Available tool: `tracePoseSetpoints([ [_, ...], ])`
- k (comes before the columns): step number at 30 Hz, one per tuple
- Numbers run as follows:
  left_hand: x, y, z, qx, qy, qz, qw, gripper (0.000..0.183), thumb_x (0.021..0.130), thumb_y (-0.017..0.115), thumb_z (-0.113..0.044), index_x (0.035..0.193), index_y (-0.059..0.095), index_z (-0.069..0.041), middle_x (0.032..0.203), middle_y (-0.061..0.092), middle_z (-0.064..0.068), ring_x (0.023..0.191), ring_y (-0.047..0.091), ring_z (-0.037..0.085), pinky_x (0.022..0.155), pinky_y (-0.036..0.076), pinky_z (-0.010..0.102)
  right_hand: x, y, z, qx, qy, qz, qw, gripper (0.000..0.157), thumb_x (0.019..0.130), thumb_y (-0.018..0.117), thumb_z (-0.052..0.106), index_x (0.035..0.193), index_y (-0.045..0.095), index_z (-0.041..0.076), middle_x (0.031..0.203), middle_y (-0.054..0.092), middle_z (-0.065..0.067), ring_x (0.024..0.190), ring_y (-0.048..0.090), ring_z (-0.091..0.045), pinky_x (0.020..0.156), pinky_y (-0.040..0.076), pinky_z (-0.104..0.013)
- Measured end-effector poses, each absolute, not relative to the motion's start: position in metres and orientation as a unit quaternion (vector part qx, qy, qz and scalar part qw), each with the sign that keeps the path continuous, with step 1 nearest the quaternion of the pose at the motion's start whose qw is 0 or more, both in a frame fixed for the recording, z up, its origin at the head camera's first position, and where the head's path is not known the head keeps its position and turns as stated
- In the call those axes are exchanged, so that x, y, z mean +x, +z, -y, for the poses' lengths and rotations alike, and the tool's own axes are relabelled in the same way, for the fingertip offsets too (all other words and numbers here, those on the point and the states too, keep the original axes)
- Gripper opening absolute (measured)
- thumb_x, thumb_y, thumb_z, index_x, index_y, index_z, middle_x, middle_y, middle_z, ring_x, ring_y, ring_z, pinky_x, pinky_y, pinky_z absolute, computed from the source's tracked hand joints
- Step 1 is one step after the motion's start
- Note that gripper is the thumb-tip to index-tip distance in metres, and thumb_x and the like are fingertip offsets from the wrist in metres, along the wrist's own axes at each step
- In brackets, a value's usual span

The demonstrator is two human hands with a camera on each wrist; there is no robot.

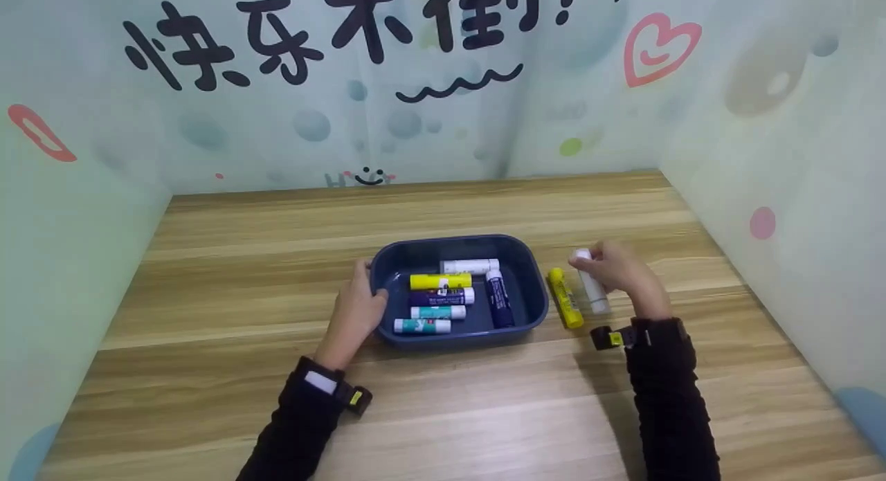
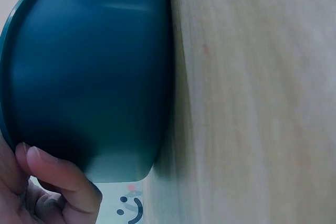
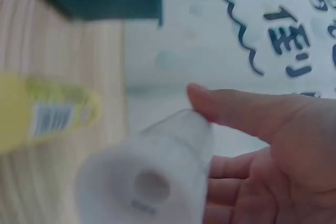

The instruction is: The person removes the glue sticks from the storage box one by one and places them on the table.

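Observation:
A dark blue plastic tray (image 1: 457, 338) holds several glue sticks. Inside are a white stick (image 1: 470, 266), a yellow one (image 1: 440, 282), two dark purple ones with white caps, one lying crosswise (image 1: 441, 297) and one lengthwise (image 1: 498, 300), and two teal ones (image 1: 428, 313). My left hand (image 1: 358, 302) grips the tray's left end, its fingers (image 2: 60, 174) bent against the outer wall just under the rim. Right of the tray, my right hand (image 1: 616, 270) pinches a white glue stick (image 1: 592, 287) near its top. In the right wrist view this stick's round end faces the camera.
A yellow glue stick (image 1: 565, 298) lies on the wooden table (image 1: 450, 412) between the tray and my right hand. Printed pale panels (image 1: 429, 135) stand along the table's back and both sides.

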State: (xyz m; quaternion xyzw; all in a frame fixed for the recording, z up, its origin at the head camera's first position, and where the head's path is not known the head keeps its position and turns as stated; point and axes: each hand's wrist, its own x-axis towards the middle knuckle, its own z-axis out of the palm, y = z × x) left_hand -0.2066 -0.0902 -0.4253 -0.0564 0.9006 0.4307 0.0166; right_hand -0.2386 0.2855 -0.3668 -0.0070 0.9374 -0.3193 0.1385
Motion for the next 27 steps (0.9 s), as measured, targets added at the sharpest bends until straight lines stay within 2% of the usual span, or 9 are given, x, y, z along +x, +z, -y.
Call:
tracePoseSetpoints([
  [9,-0.208,-0.426,0.09,-0.059,0.429,-0.901,0.023,0.047,0.092,0.049,-0.009,0.135,0.03,-0.006,0.133,0.046,0.028,0.11,0.054,0.036,0.091,0.046,0.048,-0.246,-0.385,-0.302,-0.002,-0.324,-0.926,0.196,0.04,0.096,0.049,0.026,0.107,0.054,-0.013,0.087,0.06,-0.013,0.07,0.057,-0.015,0.064,0.052,-0.029],
  [15,-0.207,-0.425,0.089,-0.06,0.431,-0.9,0.025,0.047,0.092,0.048,-0.009,0.136,0.03,-0.006,0.134,0.045,0.028,0.114,0.053,0.037,0.093,0.045,0.049,-0.252,-0.395,-0.302,0.002,-0.326,-0.92,0.217,0.039,0.094,0.05,0.018,0.115,0.053,-0.015,0.095,0.063,-0.02,0.073,0.061,-0.017,0.071,0.055,-0.034],
  [20,-0.208,-0.425,0.089,-0.06,0.433,-0.899,0.029,0.048,0.093,0.047,-0.008,0.136,0.029,-0.005,0.137,0.043,0.027,0.118,0.05,0.038,0.096,0.043,0.049,-0.253,-0.396,-0.301,0.005,-0.315,-0.924,0.217,0.04,0.093,0.051,0.017,0.117,0.051,-0.014,0.098,0.062,-0.023,0.073,0.061,-0.016,0.07,0.055,-0.032],
  [24,-0.207,-0.425,0.089,-0.059,0.434,-0.899,0.024,0.048,0.092,0.048,-0.009,0.136,0.03,-0.005,0.137,0.043,0.027,0.118,0.05,0.038,0.096,0.044,0.049,-0.252,-0.392,-0.297,0.004,-0.308,-0.928,0.209,0.041,0.094,0.048,0.016,0.119,0.049,-0.016,0.1,0.061,-0.026,0.074,0.061,-0.019,0.07,0.055,-0.033],
  [27,-0.207,-0.425,0.089,-0.056,0.429,-0.902,0.019,0.048,0.092,0.048,-0.009,0.136,0.031,-0.004,0.135,0.045,0.027,0.115,0.052,0.038,0.093,0.045,0.049,-0.249,-0.384,-0.291,0.005,-0.301,-0.936,0.182,0.044,0.096,0.045,0.018,0.125,0.045,-0.015,0.109,0.057,-0.031,0.081,0.062,-0.026,0.073,0.055,-0.035],
])
